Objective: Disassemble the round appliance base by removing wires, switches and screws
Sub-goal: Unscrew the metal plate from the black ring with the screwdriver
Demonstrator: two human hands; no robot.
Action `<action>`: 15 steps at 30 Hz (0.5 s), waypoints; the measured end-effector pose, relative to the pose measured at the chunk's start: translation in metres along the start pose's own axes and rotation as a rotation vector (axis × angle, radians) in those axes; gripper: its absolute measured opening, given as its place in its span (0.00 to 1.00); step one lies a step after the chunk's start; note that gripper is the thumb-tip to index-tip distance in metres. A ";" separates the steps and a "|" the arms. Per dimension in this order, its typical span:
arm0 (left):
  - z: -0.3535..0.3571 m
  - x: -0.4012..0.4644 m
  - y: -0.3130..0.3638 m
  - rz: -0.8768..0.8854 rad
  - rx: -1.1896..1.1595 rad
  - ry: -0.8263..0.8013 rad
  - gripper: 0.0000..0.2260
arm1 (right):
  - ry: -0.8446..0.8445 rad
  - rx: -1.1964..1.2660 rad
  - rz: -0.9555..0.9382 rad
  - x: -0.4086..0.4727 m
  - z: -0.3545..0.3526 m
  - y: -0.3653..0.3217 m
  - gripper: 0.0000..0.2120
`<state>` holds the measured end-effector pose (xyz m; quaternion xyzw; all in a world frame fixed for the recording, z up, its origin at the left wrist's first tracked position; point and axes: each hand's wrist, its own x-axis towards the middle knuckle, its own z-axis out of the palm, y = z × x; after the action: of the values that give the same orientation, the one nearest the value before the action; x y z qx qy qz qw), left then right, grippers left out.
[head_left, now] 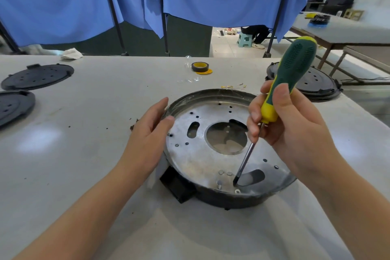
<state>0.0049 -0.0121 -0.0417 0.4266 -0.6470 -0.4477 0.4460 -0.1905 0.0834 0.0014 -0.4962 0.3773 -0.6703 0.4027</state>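
Blue cloth hangs from dark poles behind a pale, slightly scuffed desk (88, 133), with another bench and dark chairs off to the right. At the middle of the desk sits the round appliance base (211, 154), a dark shallow bowl with a dull, scratched metal plate inside, pierced by a large round hole, oblong slots and many small screw holes. The left hand (147, 135) rests against its left rim, fingers (162, 105) fairly straight and only loosely bent, likely there to stop the base turning. The right hand (295, 131) grips a screwdriver (280, 95), its fingers curled round the yellow collar below the ribbed green handle. The thin steel shaft slants down, its tip by the near slot, beside a few loose screws (224, 173) lying on the plate; I take it a screw there is being worked. Black perforated round covers (38, 76) lie at both sides, and a roll of yellow tape (199, 66) near the far edge.
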 end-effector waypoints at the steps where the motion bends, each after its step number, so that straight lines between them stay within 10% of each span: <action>1: 0.000 -0.005 0.002 0.056 0.031 0.004 0.18 | 0.005 0.003 -0.005 0.000 0.000 0.000 0.12; 8: 0.006 -0.040 0.015 0.572 0.474 -0.152 0.08 | 0.006 0.067 -0.005 -0.001 0.000 0.001 0.14; 15: 0.006 -0.040 0.015 0.610 0.538 -0.218 0.10 | -0.029 0.068 0.006 -0.003 0.002 0.000 0.14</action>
<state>0.0064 0.0303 -0.0364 0.2670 -0.8810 -0.1528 0.3596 -0.1878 0.0856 0.0010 -0.4906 0.3501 -0.6743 0.4267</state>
